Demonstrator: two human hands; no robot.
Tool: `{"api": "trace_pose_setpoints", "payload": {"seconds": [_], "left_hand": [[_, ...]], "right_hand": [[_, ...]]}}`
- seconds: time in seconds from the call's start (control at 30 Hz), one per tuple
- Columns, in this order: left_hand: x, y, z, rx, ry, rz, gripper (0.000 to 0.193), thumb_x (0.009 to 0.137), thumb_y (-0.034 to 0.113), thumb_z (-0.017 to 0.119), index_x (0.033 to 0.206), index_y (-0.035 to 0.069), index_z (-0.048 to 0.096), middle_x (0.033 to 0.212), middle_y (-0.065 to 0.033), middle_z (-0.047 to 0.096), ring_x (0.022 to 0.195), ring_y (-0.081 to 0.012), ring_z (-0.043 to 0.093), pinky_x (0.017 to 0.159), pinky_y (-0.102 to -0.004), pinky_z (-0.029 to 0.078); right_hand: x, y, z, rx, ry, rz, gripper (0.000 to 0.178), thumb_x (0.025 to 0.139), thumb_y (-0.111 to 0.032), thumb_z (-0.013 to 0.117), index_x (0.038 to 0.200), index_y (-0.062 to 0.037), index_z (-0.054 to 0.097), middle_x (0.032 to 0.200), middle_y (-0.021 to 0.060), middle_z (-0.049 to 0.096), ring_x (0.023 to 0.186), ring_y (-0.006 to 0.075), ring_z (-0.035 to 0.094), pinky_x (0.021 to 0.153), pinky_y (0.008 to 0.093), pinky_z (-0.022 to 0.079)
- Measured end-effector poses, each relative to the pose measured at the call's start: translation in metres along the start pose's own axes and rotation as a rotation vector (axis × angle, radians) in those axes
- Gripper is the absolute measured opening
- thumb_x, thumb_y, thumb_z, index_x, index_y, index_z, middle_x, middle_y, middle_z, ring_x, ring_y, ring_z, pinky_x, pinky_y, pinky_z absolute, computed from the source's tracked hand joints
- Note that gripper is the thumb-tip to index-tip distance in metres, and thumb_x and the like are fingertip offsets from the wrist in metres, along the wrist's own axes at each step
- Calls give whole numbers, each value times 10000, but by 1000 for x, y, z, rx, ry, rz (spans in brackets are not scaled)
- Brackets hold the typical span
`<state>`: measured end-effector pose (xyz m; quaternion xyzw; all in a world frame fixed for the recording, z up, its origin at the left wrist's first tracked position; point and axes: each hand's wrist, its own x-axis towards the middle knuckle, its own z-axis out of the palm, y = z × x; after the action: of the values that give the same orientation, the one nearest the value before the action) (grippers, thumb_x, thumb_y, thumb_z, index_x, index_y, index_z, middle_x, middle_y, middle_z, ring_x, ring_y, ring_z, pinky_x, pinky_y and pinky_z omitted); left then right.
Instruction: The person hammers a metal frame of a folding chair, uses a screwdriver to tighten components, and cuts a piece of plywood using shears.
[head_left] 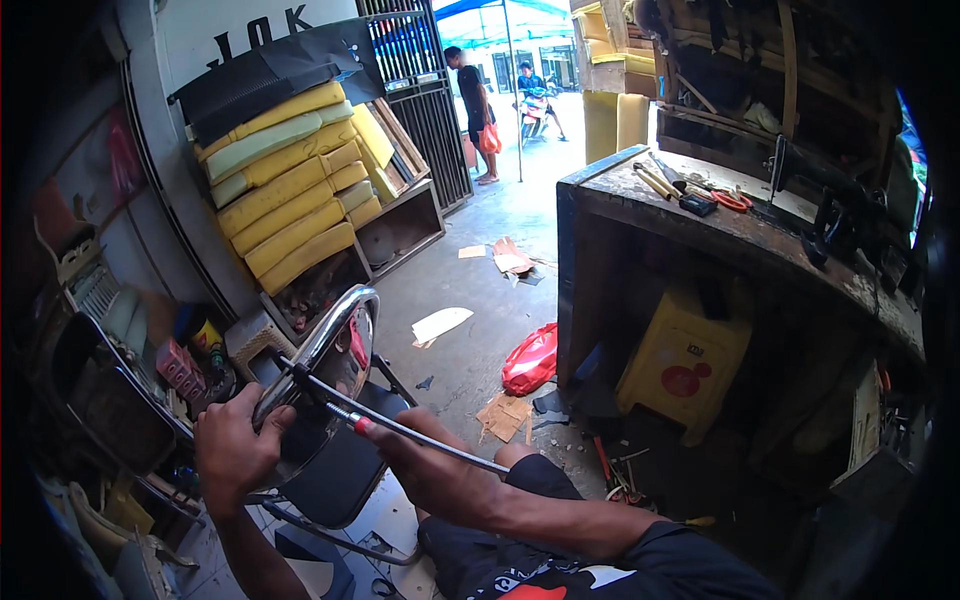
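Note:
A folding chair with a bent chrome tube frame [366, 299] and a black seat [330, 492] stands tilted in front of me. My left hand [234, 440] is closed round the chrome tube beside a dark joint [300, 376]. Just right of it, my right hand [440, 478] is closed on a slim tool with a ridged metal shaft [344, 412] and a red collar; the tool's kind cannot be made out. Its tip points toward the dark joint, and whether they touch is unclear. Most of the right fingers are hidden behind the hand.
Yellow foam pads [290, 190] are stacked at the far left. A worn workbench [610, 190] on the right bears hand tools and a sewing machine [835, 200], with a yellow stool [690, 350] beneath. A red plastic bag [530, 358] and scraps lie on the floor. Two people are outside.

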<state>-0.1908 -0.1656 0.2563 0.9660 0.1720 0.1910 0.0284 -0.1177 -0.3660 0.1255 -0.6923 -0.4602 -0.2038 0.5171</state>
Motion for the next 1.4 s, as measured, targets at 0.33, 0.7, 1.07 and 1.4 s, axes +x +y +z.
{"api": "trace_pose_setpoints", "payload": {"seconds": [0.33, 0.7, 1.07, 1.4], "left_hand": [[-1, -4, 3, -5, 18, 19, 332, 855, 348, 716, 890, 24, 654, 786, -232, 687, 817, -455, 673, 753, -524, 503], [0, -2, 2, 0, 6, 27, 340, 868, 356, 711, 893, 23, 648, 794, -234, 690, 826, -454, 678, 752, -524, 505], [1, 5, 1, 9, -5, 21, 345, 875, 354, 706, 886, 14, 648, 772, -229, 684, 801, -448, 677, 720, -506, 505], [5, -7, 9, -52, -13, 63, 346, 861, 363, 713, 924, 28, 658, 828, -245, 685, 862, -450, 671, 749, -515, 510]], "right_hand": [[-6, 4, 15, 30, 148, -23, 268, 977, -82, 601, 1237, -22, 582, 881, 164, 564, 676, 326, 591, 580, 395, 498], [-2, 0, 16, 167, 187, 148, 311, 1007, -125, 563, 1291, -5, 523, 867, 217, 560, 723, 386, 602, 661, 441, 505], [11, 16, -10, 653, -308, 849, 399, 1012, -353, 603, 1262, -43, 610, 855, 45, 647, 718, 106, 605, 621, 282, 492], [10, 22, -5, 731, -329, 803, 416, 1046, -405, 536, 1218, -41, 643, 719, -4, 552, 590, 64, 501, 520, 246, 424]]}}
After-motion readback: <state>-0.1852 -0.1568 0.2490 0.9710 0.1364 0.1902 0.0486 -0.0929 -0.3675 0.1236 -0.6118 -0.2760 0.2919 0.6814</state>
